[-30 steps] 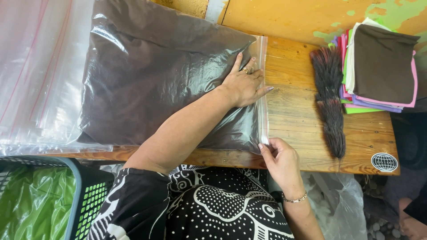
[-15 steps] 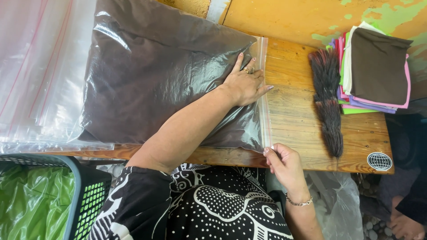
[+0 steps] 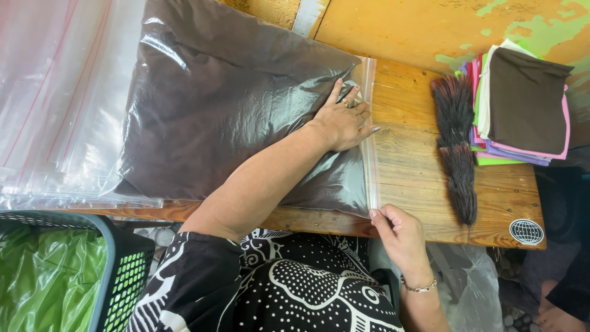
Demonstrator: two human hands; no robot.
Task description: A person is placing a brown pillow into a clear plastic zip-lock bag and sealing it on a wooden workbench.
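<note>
We see the scene under soft, even daylight, bright without harshness. Broad white glare runs across the clear plastic bag (image 3: 246, 117) and across the stack of empty bags (image 3: 55, 92) at the left, where the sheen washes out detail. The left hand (image 3: 341, 120) casts only a faint shadow on the film. The wooden surface (image 3: 418, 166) is evenly lit and its grain is sharp. The lower right corner falls into deep shade. We note mild softness towards the edges of the frame; the centre is in focus.
</note>
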